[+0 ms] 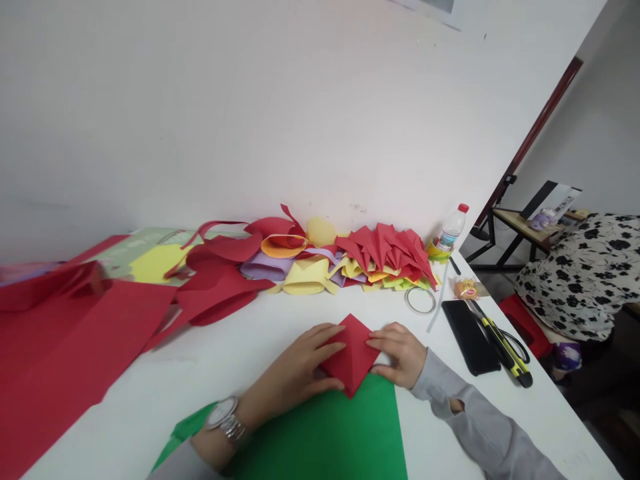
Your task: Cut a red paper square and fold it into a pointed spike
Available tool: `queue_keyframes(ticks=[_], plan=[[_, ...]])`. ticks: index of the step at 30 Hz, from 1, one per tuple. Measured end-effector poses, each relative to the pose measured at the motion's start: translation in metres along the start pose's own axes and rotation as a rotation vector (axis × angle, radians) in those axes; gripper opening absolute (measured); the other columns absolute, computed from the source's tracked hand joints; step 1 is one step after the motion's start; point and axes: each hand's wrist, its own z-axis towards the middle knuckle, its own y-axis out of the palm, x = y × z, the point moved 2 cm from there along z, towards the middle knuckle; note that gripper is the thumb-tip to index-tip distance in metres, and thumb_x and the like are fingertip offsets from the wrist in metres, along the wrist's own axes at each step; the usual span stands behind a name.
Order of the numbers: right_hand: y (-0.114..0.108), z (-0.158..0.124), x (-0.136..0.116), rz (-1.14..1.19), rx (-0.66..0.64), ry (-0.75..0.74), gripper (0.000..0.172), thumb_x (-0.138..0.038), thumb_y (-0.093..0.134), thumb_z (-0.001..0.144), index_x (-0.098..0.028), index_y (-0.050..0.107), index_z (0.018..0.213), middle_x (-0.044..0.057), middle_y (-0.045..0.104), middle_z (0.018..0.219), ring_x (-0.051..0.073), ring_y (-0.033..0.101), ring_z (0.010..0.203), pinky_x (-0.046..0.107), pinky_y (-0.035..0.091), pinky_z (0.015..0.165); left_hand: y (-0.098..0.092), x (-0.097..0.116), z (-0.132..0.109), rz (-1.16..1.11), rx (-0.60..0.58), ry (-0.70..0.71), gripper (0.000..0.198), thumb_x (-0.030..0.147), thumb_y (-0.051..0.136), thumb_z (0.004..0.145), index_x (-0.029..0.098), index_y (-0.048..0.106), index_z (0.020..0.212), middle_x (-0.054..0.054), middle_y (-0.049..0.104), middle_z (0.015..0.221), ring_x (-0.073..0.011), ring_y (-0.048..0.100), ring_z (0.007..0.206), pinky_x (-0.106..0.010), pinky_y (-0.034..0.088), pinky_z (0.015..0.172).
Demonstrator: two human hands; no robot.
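A folded red paper (352, 347), diamond-shaped with a crease down its middle, lies partly over a green sheet (330, 433). My left hand (315, 363), with a watch (225, 417) on its wrist, grips the paper's left side, fingers on top and thumb near the lower edge. At the opposite corner, my right hand (400, 350) pinches the paper between fingers and thumb. The fingertips cover parts of both side corners. Behind the hands lies a pile of folded red paper pieces (383, 250) on yellow and green ones.
Large red sheets (90, 333) cover the table's left. Yellow cut paper (306, 275) lies near the wall. Rightward are a tape roll (420, 291), a bottle (451, 230), a wrapped snack (466, 289), a black phone (470, 337) and a yellow-black utility knife (506, 350). A person in patterned clothing (585, 280) sits beyond.
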Motion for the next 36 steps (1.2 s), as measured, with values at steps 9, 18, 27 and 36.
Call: queue_keyframes(ticks=[9,18,27,36], plan=[[-0.001,-0.001,0.000,-0.104,-0.011,0.040,0.050,-0.054,0.048,0.092,-0.020,0.060,0.127,0.015,0.062,0.128,0.027,0.056,0.111,0.047,0.045,0.097,-0.005,0.007,0.003,0.068,-0.007,0.043,0.038,0.046,0.049,0.096,0.019,0.064,0.120,-0.011,0.066,0.124,-0.0254,0.059,0.119,-0.040,0.051,0.099],[0.002,-0.001,0.005,-0.075,0.246,-0.131,0.038,-0.045,0.055,0.093,-0.019,0.063,0.118,0.015,0.068,0.113,0.025,0.060,0.099,0.043,0.053,0.085,-0.002,0.002,-0.001,0.038,0.106,0.096,0.052,0.050,0.062,0.087,0.019,0.055,0.129,-0.014,0.064,0.127,-0.0276,0.058,0.120,-0.042,0.051,0.099],[-0.005,0.002,-0.003,0.009,0.288,-0.014,0.039,-0.039,0.050,0.096,-0.020,0.054,0.130,0.013,0.067,0.114,0.023,0.061,0.102,0.041,0.053,0.090,-0.005,0.007,0.001,-0.047,0.193,0.003,0.030,0.026,0.044,0.097,0.021,0.063,0.119,-0.011,0.068,0.121,-0.0213,0.063,0.111,-0.034,0.053,0.096],[-0.005,-0.002,-0.007,0.041,0.232,0.192,0.049,-0.040,0.054,0.093,-0.017,0.047,0.136,0.011,0.069,0.105,0.022,0.065,0.093,0.036,0.054,0.085,-0.018,0.022,0.015,-0.503,0.338,-0.497,0.039,0.047,0.049,0.091,0.020,0.073,0.104,-0.007,0.075,0.105,-0.0238,0.069,0.094,-0.030,0.055,0.084]])
